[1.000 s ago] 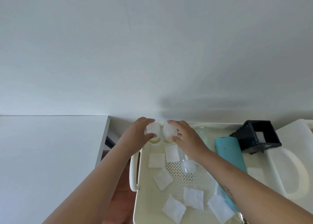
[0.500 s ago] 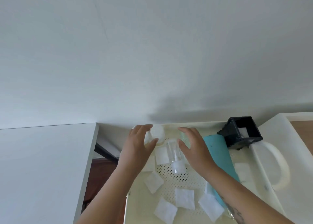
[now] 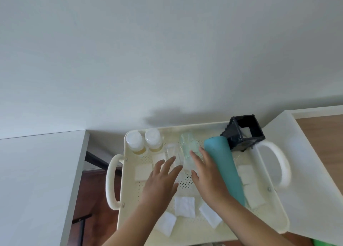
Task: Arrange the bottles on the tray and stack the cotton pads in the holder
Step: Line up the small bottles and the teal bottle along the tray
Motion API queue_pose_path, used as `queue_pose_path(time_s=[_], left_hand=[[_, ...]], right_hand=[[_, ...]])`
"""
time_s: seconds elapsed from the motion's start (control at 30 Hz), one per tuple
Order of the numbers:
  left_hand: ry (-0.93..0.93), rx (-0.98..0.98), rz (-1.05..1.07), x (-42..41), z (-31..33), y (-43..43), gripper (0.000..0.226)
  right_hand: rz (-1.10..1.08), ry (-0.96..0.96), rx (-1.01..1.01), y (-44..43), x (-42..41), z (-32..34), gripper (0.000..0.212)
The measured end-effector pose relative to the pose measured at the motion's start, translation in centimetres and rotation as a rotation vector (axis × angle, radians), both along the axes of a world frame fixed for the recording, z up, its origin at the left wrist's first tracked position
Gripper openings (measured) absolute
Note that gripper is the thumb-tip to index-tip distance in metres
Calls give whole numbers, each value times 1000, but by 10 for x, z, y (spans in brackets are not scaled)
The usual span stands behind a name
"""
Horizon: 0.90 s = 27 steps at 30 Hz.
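1. Head view, looking down on a cream tray (image 3: 185, 127) with a perforated floor and a loop handle at each end, set close to a white wall (image 3: 167, 50).
2. In the tray's far left corner, a left capped bottle (image 3: 134, 142) and a right capped bottle (image 3: 153, 140), upright, side by side, each with yellowish liquid at the bottom.
3. Just right of those, a small clear bottle (image 3: 171, 151) and a pale green bottle (image 3: 188, 145), both lying down and blurred.
4. Further right, a teal bottle (image 3: 222, 171) lying lengthwise, its far end just beside a black holder (image 3: 239, 140) tilted at the far right corner, with one white pad (image 3: 246, 130) showing inside.
5. Left hand (image 3: 159, 182) over the middle of the tray, fingers straight and spread, grasping nothing. Fingertips at the near end of the small clear bottle; cannot tell whether touching.
6. Right hand (image 3: 207, 177) likewise released, fingers straight, tips at the pale green bottle, outer edge against the teal bottle.
7. Loose cotton pads on the tray floor:
   - left pad (image 3: 143, 172) near the left handle
   - middle pad (image 3: 184, 206) between the forearms
   - near pad (image 3: 166, 223) by the left forearm
   - more to the right of the teal bottle
8. White tabletop (image 3: 37, 180) to the left, white surface (image 3: 306, 171) to the right, brown floor (image 3: 92, 190) in the gap beside the tray.
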<state>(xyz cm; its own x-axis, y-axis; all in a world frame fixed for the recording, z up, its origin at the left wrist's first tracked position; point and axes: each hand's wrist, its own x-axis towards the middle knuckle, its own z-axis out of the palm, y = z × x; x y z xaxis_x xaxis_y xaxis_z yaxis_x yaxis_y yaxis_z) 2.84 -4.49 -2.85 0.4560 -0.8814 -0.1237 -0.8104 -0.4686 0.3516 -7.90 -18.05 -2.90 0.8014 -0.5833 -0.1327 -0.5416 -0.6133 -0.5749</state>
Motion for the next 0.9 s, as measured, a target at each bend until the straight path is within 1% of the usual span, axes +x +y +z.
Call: queue_pose_path(time_s=[0.07,0.17,0.4,0.5,0.63,0.7,0.8,0.9], left_hand=[[-32,23,-16,-2,-6,1,71],[-90,50,-25,-4,-17,0,93],[-91,50,-32,0,-39,1,102],[-115,34,-43,1,-35,2,96],[-136,-34,-65,5,-19,-1,75],[-156,-57,-76,8,-6,-6,69],[-218,-64,-103,16,15,-18,63],[-281,-77,-127,29,35,-30,60]], right_hand=[[25,40,-28,2,4,-1,59],[15,47,-55,4,7,-3,57],[-7,58,-95,3,13,-5,51],[-10,47,-103,3,14,-6,47],[-36,-13,-51,-1,11,-3,40],[-51,-40,-18,-7,10,2,37],[-64,-105,47,-23,10,14,33],[-68,-168,70,-41,14,27,31]])
